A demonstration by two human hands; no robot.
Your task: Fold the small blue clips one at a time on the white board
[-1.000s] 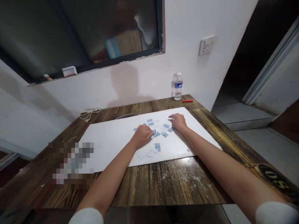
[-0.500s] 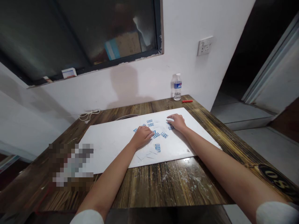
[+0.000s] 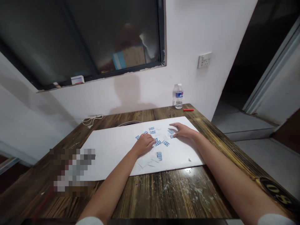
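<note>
Shifted slightly rightward, my right hand (image 3: 184, 130) uncovers more of a blue-barred slip (image 3: 170, 131) on the right half of the white board (image 3: 110, 150); its thumb and fingers are parted. My left hand (image 3: 143, 144) curls near the board's middle beside other blue-barred slips (image 3: 157, 143); I can't tell whether it grips any. Beyond the board's far edge stands a blue-labelled plastic bottle (image 3: 179, 102).

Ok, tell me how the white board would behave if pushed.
The white board is probably fairly stiff: its visible edges run straight. It would likely slide rather than tip, since it lies broad and flat on the wooden table. A sharp shove might scatter the blue-marked pieces, which look small and loose on top.
</note>
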